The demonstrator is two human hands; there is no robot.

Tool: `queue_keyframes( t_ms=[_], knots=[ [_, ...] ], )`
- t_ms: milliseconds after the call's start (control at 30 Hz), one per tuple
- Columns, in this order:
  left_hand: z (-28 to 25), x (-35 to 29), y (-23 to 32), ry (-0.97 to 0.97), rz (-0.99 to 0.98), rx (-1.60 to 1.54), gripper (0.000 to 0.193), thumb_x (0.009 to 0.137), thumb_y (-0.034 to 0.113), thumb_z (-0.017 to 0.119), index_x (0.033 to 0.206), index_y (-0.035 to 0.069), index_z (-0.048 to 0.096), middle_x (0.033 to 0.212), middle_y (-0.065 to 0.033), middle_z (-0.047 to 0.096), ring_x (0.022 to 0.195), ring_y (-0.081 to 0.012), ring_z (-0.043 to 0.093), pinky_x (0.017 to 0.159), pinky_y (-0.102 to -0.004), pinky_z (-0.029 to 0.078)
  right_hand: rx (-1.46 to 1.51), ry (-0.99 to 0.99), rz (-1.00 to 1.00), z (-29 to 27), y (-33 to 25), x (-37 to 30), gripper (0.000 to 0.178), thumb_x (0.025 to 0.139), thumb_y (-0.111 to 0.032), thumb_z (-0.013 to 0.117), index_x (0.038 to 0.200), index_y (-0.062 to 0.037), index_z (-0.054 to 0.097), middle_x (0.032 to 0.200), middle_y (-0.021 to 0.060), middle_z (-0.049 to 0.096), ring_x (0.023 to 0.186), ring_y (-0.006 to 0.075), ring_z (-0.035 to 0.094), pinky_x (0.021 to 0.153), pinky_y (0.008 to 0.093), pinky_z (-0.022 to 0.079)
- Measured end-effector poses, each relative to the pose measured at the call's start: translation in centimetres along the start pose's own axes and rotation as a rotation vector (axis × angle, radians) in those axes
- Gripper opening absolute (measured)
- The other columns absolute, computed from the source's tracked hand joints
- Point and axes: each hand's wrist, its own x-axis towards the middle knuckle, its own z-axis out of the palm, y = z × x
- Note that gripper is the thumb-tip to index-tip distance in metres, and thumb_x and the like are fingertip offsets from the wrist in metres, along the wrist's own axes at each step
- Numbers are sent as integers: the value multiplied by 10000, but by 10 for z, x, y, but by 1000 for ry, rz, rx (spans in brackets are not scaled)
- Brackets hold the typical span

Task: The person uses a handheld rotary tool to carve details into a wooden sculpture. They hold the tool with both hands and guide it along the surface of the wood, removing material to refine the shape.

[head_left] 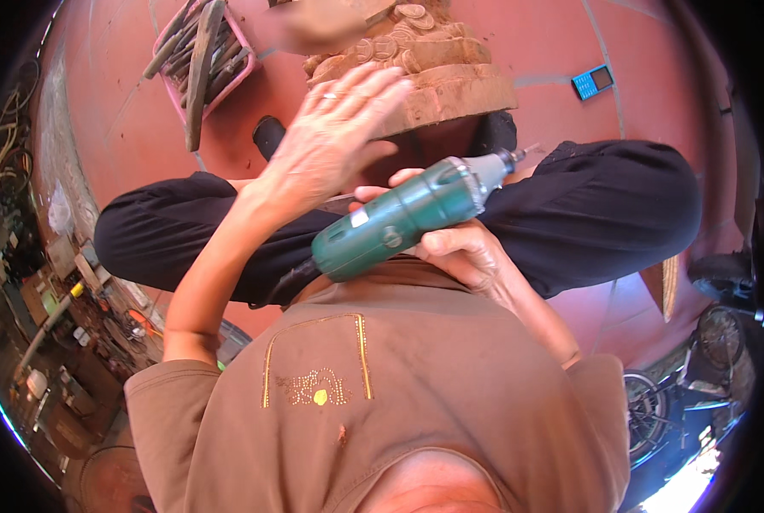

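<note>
My right hand (463, 248) is wrapped round the green body of a die grinder (399, 220). The grinder lies slanted across my lap, its grey nose and small bit pointing up to the right. My left hand (335, 128) has its fingers stretched out, palm down, and holds nothing. Its fingertips overlap the near left edge of a brown wood carving (450, 81); whether they touch it I cannot tell. Coin-like discs and layered shapes are cut into the carving. A blurred brownish shape (326, 26) covers part of its upper left.
Left of the carving, a pink basket (249, 38) holds many long-handled hand tools. A blue keypad phone (592, 82) lies on the red tiled floor (553, 47). Assorted clutter lines the far left; a spoked wheel (645, 410) stands at the lower right.
</note>
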Motion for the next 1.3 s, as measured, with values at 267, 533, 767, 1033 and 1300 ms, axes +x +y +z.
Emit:
queue_keyframes(
  t_ms=[267,533,767,1033,1300],
  knots=[
    [72,30,-9,-13,162,119,846,846,252,742,1597,170,362,1672,-8,336,1557,-224,278,1240,-536,218,34,35,-86,-16,-11,-8,840,665,-82,910,1404,-152,516,1505,225,503,1446,405,442,1220,577,330],
    [10,-72,-34,-265,-203,458,746,905,164,602,1602,108,343,1671,-70,344,1559,-216,288,1251,-549,188,80,3,-52,-18,-12,-4,856,676,-41,913,1420,-113,497,1488,232,517,1398,381,505,1166,547,434],
    [-2,-51,1,-111,-306,221,804,819,147,735,1556,68,423,1636,-142,386,1542,-299,317,1241,-497,252,69,55,-16,-12,-16,-2,838,630,-38,915,1367,-148,534,1472,217,525,1427,407,468,1240,570,316],
    [34,-15,-7,-216,123,289,649,947,282,583,1569,184,424,1654,0,377,1546,-203,301,1252,-508,208,62,-7,-94,-21,-10,-4,834,698,-20,872,1427,-101,474,1479,231,524,1388,377,510,1188,531,397],
    [-14,-61,-23,-104,-306,329,717,883,151,699,1548,106,435,1606,-69,449,1539,-267,320,1241,-531,208,18,-7,-55,-22,-12,6,804,739,-25,838,1444,-79,455,1493,219,516,1398,360,504,1184,519,401]
  ],
)
